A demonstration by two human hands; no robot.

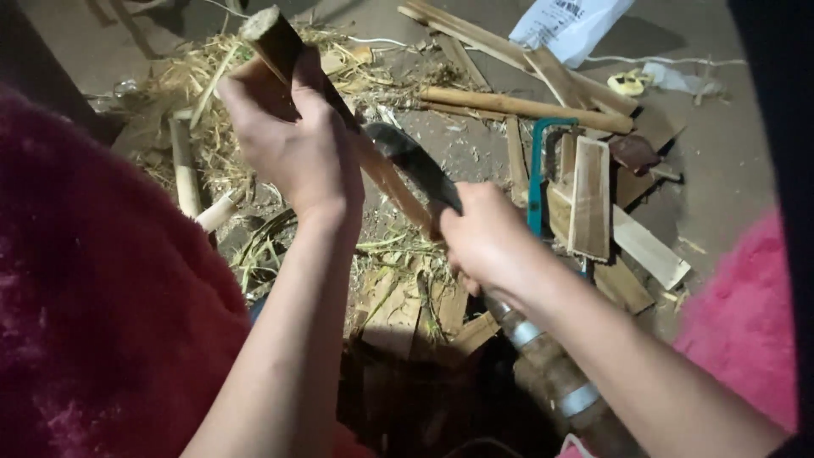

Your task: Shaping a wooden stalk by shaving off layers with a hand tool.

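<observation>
The left hand (292, 140) has its fingers wrapped tight round a bamboo stick (339, 110), holding it slanted above the floor (721, 161). The right hand (487, 237) grips the handle of a dark curved knife (415, 165), whose blade lies against the stick just beside the left wrist. Below them the floor carries split wood pieces (589, 199), straw (208, 85) and a teal-framed saw (537, 182).

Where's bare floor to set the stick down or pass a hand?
Bare floor lies at the right, between the wood offcuts and the pink cloth. Another bare patch lies top left, beyond the straw. A small gritty gap sits under the long stick. The middle is crowded: left hand grips the stick, right hand the knife, above scraps.
</observation>
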